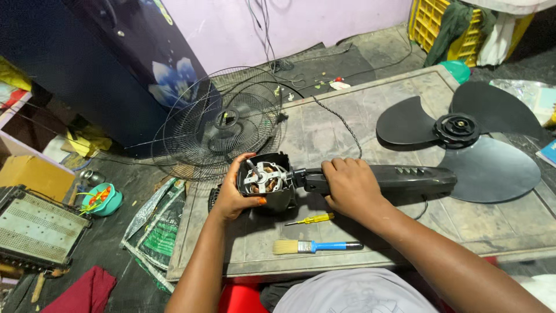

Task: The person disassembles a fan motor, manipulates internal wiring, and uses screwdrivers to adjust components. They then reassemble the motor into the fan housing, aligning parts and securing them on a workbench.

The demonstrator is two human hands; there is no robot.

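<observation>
Left hand (234, 194) cupped the exposed fan motor (265, 178), thumb and fingers wrapped around its black housing, while the right hand (350, 186) was clenched over the neck of the long black fan body (399, 177) just right of the motor. The motor lay on its side on a worn grey board (324, 130), copper windings and metal bracket facing up. Just below the motor rested a small yellow-handled screwdriver (311, 219), and below that a paintbrush (315, 247) with a blue handle. Above and left of the motor leaned two round wire fan guards (217, 130); well to the motor's right lay the black three-bladed fan blade (463, 136). Judging by the grip, steady work called for keeping the body pinned flat with the right hand so the motor could not twist, and keeping fingertips off the windings.
</observation>
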